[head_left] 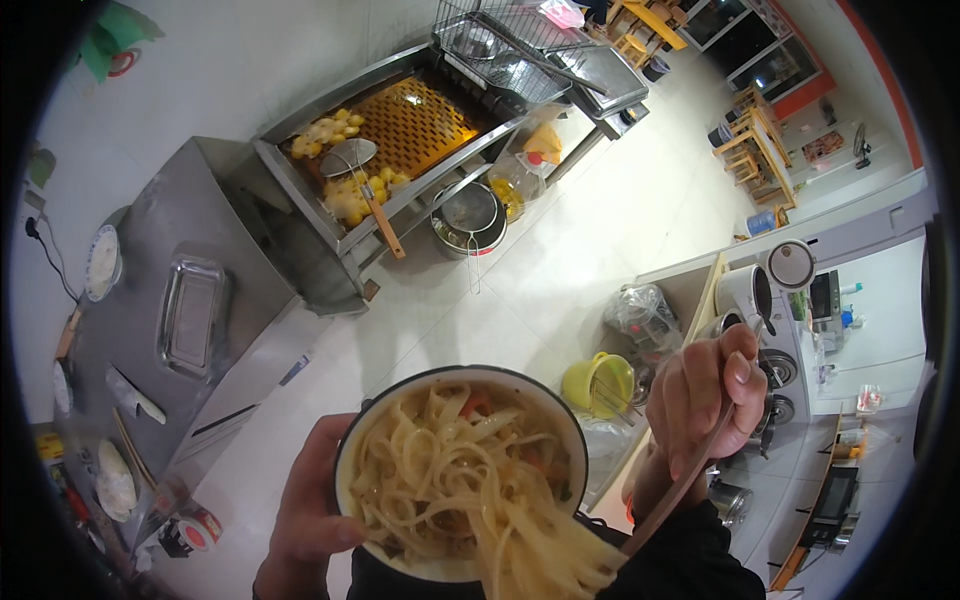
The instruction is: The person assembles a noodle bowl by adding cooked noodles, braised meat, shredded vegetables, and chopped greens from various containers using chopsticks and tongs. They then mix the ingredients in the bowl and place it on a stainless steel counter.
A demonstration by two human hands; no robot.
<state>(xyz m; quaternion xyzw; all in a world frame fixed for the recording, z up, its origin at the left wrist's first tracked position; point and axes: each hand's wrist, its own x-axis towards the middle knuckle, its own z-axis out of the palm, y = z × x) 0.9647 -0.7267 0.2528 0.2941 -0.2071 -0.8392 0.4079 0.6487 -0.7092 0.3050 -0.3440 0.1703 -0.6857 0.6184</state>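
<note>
My left hand (305,515) grips the left side of a round bowl (462,374) with a dark rim. The bowl is full of flat pale noodles (450,470) in broth, with bits of orange vegetable. My right hand (705,400) is closed around a pair of brown chopsticks (672,505) to the right of the bowl. The chopsticks slant down to the left, and a bunch of noodles (545,555) hangs over the bowl's near edge by their tips.
A steel counter (200,300) on the left carries a metal tray (192,315), plates and utensils. Behind it a fryer (400,130) holds yellow fried pieces and a skimmer. A yellow bucket (598,385), pots and appliances stand on the right beside the white tiled floor (600,220).
</note>
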